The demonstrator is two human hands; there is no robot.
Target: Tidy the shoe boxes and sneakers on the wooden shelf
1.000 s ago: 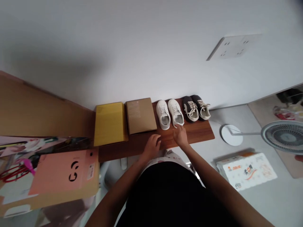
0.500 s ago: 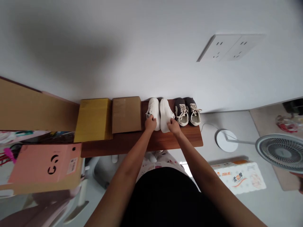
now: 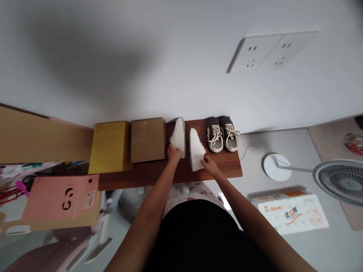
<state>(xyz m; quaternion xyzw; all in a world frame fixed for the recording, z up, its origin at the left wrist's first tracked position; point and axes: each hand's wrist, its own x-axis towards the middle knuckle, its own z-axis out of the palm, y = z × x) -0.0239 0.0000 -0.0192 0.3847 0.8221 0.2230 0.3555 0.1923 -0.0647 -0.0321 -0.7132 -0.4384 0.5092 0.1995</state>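
My left hand point(image 3: 174, 154) is closed on the heel end of a white sneaker point(image 3: 178, 136), which is turned on its side with the sole facing right. A second white sneaker point(image 3: 195, 149), also tipped over, is gripped near its heel by my right hand point(image 3: 209, 165). Both are over a dark reddish-brown wooden bench point(image 3: 227, 166), with a gap between them. To their right stands a pair of dark sneakers with cream laces, a left one point(image 3: 214, 134) and a right one point(image 3: 230, 134), both upright with toes at the wall.
Left on the bench are a brown cardboard box point(image 3: 148, 139) and a yellow box point(image 3: 109, 147). A pink box point(image 3: 56, 196) is nearer me at left. On the right are a fan point(image 3: 343, 183) and a tissue pack point(image 3: 295, 213). Sockets point(image 3: 272, 51) are on the wall.
The two white sneakers have moved apart. My left hand has shifted left and tipped its sneaker over; the right sneaker has come nearer me.
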